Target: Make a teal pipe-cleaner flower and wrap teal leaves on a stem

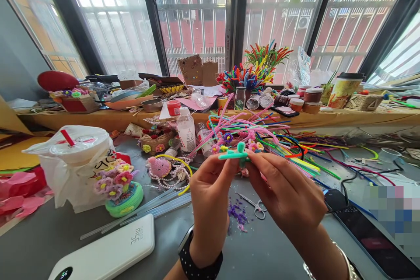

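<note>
Between my two hands, raised over the middle of the table, is a bent green pipe cleaner [241, 148]. It has a small upright loop and a flat strip pointing left. My left hand [211, 183] pinches it from the left with thumb and finger. From the other side my right hand [282, 183] grips its right end, fingertips close to those of the left. Below them lie small scissors [254, 204] and a scatter of purple fuzz clippings [239, 215]. Behind the hands spreads a heap of pink and other coloured pipe cleaners [243, 122].
A white power bank [108, 249] lies front left, near a bagged drink cup [78, 153] and a green pot of pipe-cleaner flowers [123, 197]. A phone [370, 236] rests at right. Bottles [186, 129] and a crowded ledge [131, 118] stand behind.
</note>
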`<state>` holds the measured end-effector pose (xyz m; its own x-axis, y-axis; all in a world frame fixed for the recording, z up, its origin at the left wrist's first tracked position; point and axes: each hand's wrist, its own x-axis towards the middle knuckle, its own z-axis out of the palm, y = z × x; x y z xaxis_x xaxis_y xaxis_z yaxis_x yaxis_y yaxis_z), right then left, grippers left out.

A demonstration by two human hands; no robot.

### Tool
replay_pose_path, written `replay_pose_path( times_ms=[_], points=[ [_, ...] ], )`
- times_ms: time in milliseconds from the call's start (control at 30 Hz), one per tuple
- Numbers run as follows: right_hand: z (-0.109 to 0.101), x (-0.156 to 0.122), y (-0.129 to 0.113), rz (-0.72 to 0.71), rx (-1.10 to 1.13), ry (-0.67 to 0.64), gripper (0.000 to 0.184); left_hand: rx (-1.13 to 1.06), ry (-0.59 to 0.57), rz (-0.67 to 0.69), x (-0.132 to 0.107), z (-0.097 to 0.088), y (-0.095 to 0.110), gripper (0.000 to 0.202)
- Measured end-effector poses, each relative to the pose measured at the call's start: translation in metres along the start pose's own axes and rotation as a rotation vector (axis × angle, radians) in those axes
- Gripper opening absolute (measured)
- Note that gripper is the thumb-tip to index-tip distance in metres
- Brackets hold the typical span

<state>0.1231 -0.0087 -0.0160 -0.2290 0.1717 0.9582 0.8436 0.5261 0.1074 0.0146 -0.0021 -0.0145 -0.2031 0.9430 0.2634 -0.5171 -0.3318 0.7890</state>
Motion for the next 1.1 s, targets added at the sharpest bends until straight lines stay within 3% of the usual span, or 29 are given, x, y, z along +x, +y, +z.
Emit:
replay_pose_path(
  times_ms=[267,567,767,1100],
  points=[
    [0.003,-0.004,0.000,0.040,0.004,0.020,0.030,-0.025,-0.050,-0.057,0.000,0.002,0.002,0.006],
    [0.000,-0.002,0.001,0.012,-0.041,-0.013,0.023,0.231,-0.187,0.020,0.002,0.000,0.022,0.019],
    [-0.002,0.001,0.001,-0.022,0.025,-0.037,0.022,0.255,-0.119,0.047,0.003,0.000,0.022,0.008],
    [-0.002,0.004,0.004,0.077,0.179,-0.036,0.023,0.018,-0.099,-0.187,0.006,-0.002,0.022,0.005]
  ],
)
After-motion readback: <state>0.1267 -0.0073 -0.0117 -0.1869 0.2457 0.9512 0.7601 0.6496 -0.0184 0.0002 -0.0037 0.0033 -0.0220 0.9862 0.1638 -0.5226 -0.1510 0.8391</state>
